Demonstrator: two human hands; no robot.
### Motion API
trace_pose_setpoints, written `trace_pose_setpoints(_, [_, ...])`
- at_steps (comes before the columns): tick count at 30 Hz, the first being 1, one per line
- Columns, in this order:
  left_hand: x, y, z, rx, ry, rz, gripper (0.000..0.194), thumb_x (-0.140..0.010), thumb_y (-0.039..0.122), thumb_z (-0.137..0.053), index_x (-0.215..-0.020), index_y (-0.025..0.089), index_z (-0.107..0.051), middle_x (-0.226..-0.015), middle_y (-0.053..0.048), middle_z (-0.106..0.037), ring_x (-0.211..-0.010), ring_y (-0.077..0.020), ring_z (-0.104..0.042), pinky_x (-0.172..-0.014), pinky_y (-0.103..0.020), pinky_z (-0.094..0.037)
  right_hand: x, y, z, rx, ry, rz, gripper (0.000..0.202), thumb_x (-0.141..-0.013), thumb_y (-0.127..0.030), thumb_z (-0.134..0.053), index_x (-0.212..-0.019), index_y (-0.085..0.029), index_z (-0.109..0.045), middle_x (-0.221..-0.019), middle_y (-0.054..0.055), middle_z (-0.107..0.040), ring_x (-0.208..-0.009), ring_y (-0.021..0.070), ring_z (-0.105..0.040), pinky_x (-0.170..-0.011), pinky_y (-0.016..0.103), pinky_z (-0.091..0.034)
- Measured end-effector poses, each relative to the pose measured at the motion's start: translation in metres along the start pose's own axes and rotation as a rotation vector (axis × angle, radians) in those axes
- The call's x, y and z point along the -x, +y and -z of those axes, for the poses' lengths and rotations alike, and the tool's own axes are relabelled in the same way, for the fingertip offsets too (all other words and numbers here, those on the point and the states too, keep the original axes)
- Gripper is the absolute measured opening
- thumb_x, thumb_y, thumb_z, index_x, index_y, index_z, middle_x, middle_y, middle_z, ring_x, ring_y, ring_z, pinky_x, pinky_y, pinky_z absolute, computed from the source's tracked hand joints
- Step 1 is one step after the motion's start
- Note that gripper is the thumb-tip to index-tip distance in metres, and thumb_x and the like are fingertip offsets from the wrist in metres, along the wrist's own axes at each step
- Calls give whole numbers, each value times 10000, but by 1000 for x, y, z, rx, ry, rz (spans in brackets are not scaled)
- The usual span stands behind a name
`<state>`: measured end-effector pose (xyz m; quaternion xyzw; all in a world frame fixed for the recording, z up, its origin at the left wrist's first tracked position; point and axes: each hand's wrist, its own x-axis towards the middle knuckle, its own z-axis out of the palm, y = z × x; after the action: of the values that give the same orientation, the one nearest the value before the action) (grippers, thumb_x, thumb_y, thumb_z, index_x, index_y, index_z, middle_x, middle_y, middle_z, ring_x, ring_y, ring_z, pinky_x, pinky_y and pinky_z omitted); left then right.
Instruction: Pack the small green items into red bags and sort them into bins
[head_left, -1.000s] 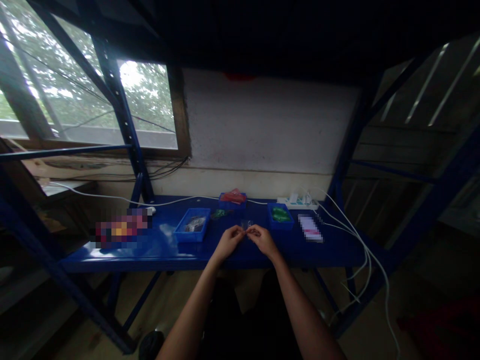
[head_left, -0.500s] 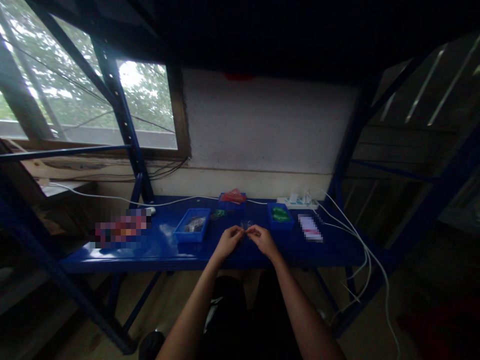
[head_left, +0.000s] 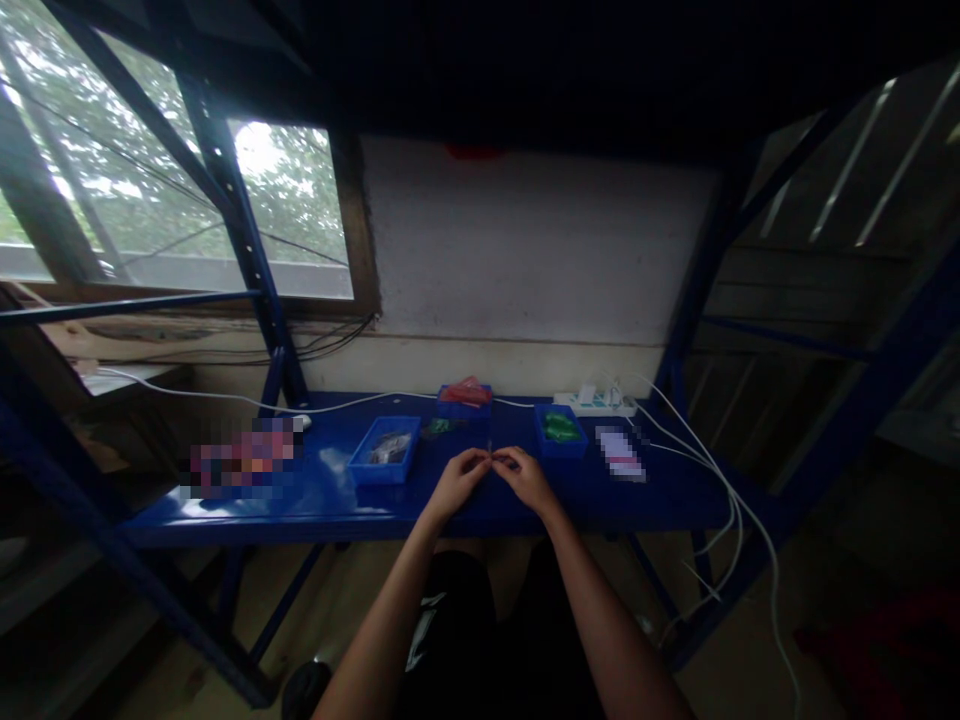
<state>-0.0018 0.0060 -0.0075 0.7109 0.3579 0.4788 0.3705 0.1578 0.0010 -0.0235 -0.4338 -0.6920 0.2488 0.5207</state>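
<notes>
My left hand (head_left: 459,478) and my right hand (head_left: 524,477) meet over the front middle of the blue table, fingertips pinched together. Between them is a small clear plastic bag (head_left: 490,444), seen nearly edge-on and mostly hidden by the fingers. Left of my hands sits a blue bin (head_left: 358,474) holding greyish clear packets (head_left: 390,447). To the right, another blue bin (head_left: 564,450) contains green packets (head_left: 561,428). Behind, a third blue bin (head_left: 454,410) is heaped with red plastic (head_left: 468,391). A small green item (head_left: 440,426) lies between the bins.
The blue table (head_left: 300,513) stands within a blue metal frame. A blurred-out colourful object (head_left: 244,458) lies at its left, and a phone-like blurred object (head_left: 621,454) at the right. White cables run from a power strip (head_left: 592,404) along the back and down the right side.
The clear plastic bag has turned from a broader, flatter view to a narrow upright sliver between my fingertips. Both hands have stayed nearly in place.
</notes>
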Motion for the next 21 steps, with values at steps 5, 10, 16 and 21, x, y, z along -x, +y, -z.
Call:
trace_pose_setpoints(5, [-1, -3, 0, -18, -10, -32, 273, -788, 357, -552, -870, 148, -709, -966, -87, -717, -951, -239, -621, -889, -329, -447, 2, 0, -1, -84, -61, -62, 216, -834, -380, -538, -888, -202, -647, -826, 29, -685, -742, 174, -635, -640, 269, -493])
trace_pose_setpoints(10, [-3, -13, -1, 64, -10, 34, 221, -729, 294, -598, -855, 132, -682, -815, -62, -715, -760, -191, -641, -741, -280, -482, 0, 2, 0, -86, -24, -112, 170, -834, -324, -510, -827, -191, -615, -727, 17, -662, -642, 151, -614, -593, 257, -473])
trace_pose_setpoints(16, [-4, -13, -2, 134, -6, 54, 178, -684, 255, -640, -819, 139, -647, -766, -42, -700, -711, -171, -646, -692, -264, -493, 1, -1, -1, -106, -54, -112, 137, -822, -314, -517, -777, -200, -580, -693, 4, -644, -631, 144, -604, -582, 249, -460])
trace_pose_setpoints(21, [-2, -8, -2, 123, 25, 43, 136, -669, 218, -618, -787, 149, -616, -743, -22, -673, -695, -158, -638, -672, -250, -492, 2, -6, -1, -124, -69, -120, 159, -815, -345, -528, -788, -197, -580, -695, 5, -647, -652, 149, -615, -601, 254, -463])
